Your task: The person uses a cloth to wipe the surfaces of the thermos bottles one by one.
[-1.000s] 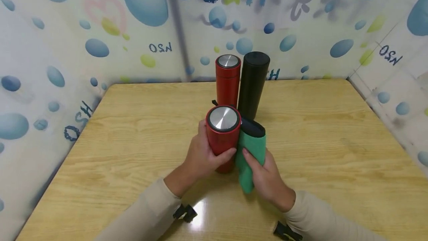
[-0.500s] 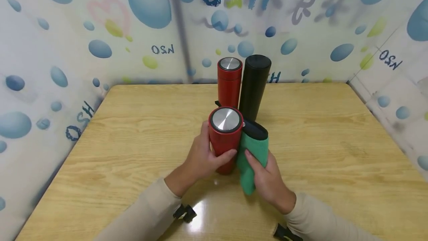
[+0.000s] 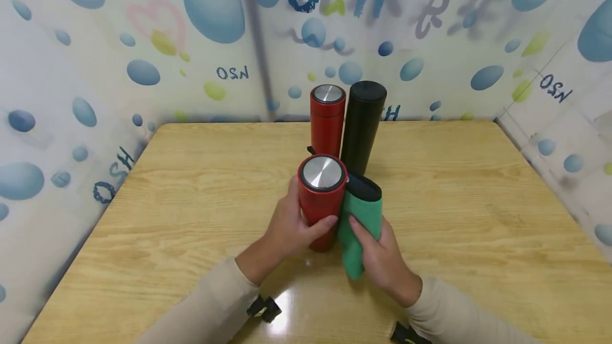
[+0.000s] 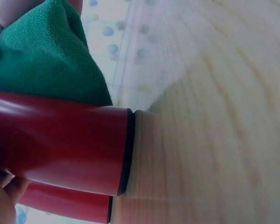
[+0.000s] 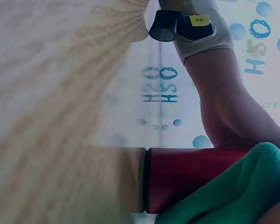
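We see the left hand [image 3: 289, 230] wrapped round the front red bottle [image 3: 317, 203], upright on the table [image 3: 215, 174], and the right hand [image 3: 387, 264] gripping green cloth [image 3: 353, 252] against its 4 o'clock side. Beyond, we find a rear red bottle [image 3: 327, 129] at 12 o'clock, a black cylinder [image 3: 364, 126] at 1.

The rear red bottle [image 3: 327, 130] and black cylinder [image 3: 363, 129] stand close together on the wooden table [image 3: 205, 185].
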`<act>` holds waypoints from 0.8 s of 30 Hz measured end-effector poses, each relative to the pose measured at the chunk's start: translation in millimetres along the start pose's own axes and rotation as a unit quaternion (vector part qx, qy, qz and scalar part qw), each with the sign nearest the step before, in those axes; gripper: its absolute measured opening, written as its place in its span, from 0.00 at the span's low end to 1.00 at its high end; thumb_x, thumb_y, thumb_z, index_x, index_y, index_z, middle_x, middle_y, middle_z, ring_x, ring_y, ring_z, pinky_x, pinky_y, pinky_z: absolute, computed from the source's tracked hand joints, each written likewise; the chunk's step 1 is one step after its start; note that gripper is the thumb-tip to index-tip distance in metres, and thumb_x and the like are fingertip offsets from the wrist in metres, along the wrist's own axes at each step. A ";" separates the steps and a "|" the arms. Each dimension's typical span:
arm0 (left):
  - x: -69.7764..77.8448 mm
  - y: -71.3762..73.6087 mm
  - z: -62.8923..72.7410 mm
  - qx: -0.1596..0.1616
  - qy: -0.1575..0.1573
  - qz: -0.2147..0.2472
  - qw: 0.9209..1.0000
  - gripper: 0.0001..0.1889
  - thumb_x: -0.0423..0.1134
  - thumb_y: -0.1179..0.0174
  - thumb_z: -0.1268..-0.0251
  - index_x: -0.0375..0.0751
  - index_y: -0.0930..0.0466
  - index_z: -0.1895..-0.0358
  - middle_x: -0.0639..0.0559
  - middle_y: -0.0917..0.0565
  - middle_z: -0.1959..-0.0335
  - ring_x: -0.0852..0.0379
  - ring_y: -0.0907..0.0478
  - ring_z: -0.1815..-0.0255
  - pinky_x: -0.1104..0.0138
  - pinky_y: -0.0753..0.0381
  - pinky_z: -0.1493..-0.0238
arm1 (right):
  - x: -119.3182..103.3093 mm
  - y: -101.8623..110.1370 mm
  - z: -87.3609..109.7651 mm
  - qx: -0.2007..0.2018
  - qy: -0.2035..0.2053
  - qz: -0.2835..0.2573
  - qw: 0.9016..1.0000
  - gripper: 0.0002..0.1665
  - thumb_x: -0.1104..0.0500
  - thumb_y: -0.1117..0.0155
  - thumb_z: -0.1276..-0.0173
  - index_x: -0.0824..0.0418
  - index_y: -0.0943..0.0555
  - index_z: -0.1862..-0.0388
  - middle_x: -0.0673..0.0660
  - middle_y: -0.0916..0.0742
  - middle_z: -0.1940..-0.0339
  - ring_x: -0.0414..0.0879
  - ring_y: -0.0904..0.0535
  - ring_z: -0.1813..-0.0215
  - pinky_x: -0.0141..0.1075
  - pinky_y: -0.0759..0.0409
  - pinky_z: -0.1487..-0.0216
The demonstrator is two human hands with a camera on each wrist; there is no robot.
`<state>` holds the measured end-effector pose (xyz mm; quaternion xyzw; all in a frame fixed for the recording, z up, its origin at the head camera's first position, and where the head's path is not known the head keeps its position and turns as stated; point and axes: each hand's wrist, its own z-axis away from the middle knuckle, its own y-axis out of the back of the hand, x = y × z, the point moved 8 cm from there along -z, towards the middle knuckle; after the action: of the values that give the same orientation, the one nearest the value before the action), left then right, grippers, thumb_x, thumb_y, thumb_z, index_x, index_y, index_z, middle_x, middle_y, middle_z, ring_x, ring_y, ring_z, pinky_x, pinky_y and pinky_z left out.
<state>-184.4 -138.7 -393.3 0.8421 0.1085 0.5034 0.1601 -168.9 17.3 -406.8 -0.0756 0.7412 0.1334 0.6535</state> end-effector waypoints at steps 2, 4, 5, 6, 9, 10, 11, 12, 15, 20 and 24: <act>-0.2 -0.4 0.8 0.000 -0.001 0.001 1.000 0.41 0.40 0.30 0.43 0.44 0.45 0.29 0.51 0.24 0.35 0.54 0.25 0.35 0.57 0.17 0.40 | -1.7 1.0 1.4 0.008 0.012 -0.005 1.000 0.21 0.62 0.51 0.21 0.69 0.32 0.34 0.60 0.19 0.50 0.40 0.20 0.51 0.30 0.19 0.48; -0.4 -0.5 0.9 0.001 -0.002 0.002 1.000 0.42 0.40 0.30 0.43 0.44 0.45 0.29 0.51 0.24 0.35 0.55 0.25 0.36 0.58 0.18 0.40 | -3.4 1.4 2.4 0.014 0.024 -0.009 1.000 0.21 0.63 0.51 0.21 0.70 0.32 0.34 0.58 0.19 0.49 0.39 0.20 0.50 0.29 0.19 0.48; -1.1 -0.7 1.3 0.000 0.000 0.001 1.000 0.41 0.40 0.30 0.43 0.44 0.45 0.29 0.51 0.24 0.35 0.55 0.25 0.36 0.58 0.17 0.40 | -3.5 1.1 2.8 0.012 0.028 -0.012 0.999 0.21 0.63 0.51 0.21 0.70 0.32 0.34 0.57 0.19 0.49 0.38 0.20 0.50 0.29 0.19 0.48; -1.9 -0.8 2.2 0.000 0.002 -0.001 1.000 0.41 0.40 0.30 0.43 0.44 0.45 0.30 0.51 0.24 0.36 0.55 0.24 0.36 0.58 0.17 0.40 | -3.3 0.5 3.2 0.010 0.030 -0.012 0.999 0.21 0.63 0.51 0.21 0.71 0.33 0.34 0.56 0.19 0.49 0.39 0.20 0.50 0.29 0.19 0.48; -4.2 -1.3 3.8 -0.002 0.009 -0.005 1.000 0.40 0.41 0.31 0.43 0.44 0.44 0.30 0.51 0.23 0.36 0.55 0.24 0.37 0.58 0.17 0.41 | -0.2 -1.0 3.4 0.004 0.019 -0.007 1.000 0.21 0.63 0.51 0.21 0.70 0.32 0.34 0.56 0.19 0.50 0.39 0.20 0.51 0.30 0.19 0.48; -4.6 -1.3 3.9 -0.003 0.009 -0.005 1.000 0.40 0.42 0.31 0.43 0.44 0.44 0.30 0.51 0.23 0.36 0.55 0.24 0.37 0.58 0.17 0.41 | 1.2 -1.5 2.8 0.001 0.013 -0.003 1.000 0.20 0.62 0.51 0.21 0.70 0.32 0.35 0.57 0.19 0.51 0.40 0.20 0.52 0.30 0.19 0.49; -4.4 -1.2 3.8 -0.003 0.008 -0.003 1.000 0.40 0.42 0.31 0.42 0.44 0.44 0.30 0.51 0.23 0.36 0.55 0.24 0.37 0.58 0.17 0.42 | 2.5 -2.1 1.9 -0.002 0.008 0.000 1.000 0.20 0.61 0.51 0.21 0.69 0.31 0.35 0.58 0.19 0.52 0.40 0.20 0.53 0.30 0.19 0.49; -4.1 -0.9 3.5 -0.003 0.005 -0.001 1.000 0.40 0.43 0.31 0.42 0.44 0.45 0.30 0.51 0.24 0.36 0.55 0.24 0.36 0.58 0.17 0.42 | 3.2 -3.0 0.8 -0.006 0.006 0.004 1.000 0.20 0.61 0.51 0.21 0.68 0.31 0.35 0.59 0.19 0.51 0.41 0.21 0.52 0.30 0.20 0.48; -2.3 0.2 1.7 -0.002 -0.006 0.003 1.000 0.42 0.44 0.32 0.41 0.45 0.46 0.28 0.52 0.25 0.35 0.55 0.26 0.35 0.58 0.17 0.41 | 4.2 -5.2 -2.8 -0.023 0.006 0.011 1.000 0.21 0.59 0.52 0.20 0.66 0.32 0.33 0.61 0.20 0.47 0.43 0.22 0.48 0.30 0.21 0.45; -2.5 0.0 2.8 -0.003 0.005 0.006 1.000 0.43 0.44 0.31 0.43 0.46 0.47 0.28 0.53 0.25 0.34 0.56 0.26 0.34 0.58 0.17 0.41 | 7.3 -6.1 -3.3 -0.032 -0.009 0.012 0.999 0.22 0.59 0.53 0.19 0.66 0.34 0.32 0.60 0.21 0.45 0.46 0.22 0.46 0.30 0.21 0.43; -0.7 -1.4 1.1 -0.006 0.000 0.007 1.000 0.44 0.43 0.29 0.44 0.46 0.47 0.27 0.52 0.25 0.34 0.56 0.26 0.35 0.58 0.17 0.41 | 6.5 -3.4 -1.6 -0.017 -0.014 0.008 1.000 0.21 0.59 0.52 0.20 0.66 0.33 0.33 0.59 0.20 0.48 0.43 0.22 0.49 0.30 0.21 0.46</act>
<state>-183.8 -137.8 -394.9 0.8421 0.0995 0.5050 0.1612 -170.4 14.0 -413.4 -0.0787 0.7302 0.1518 0.6615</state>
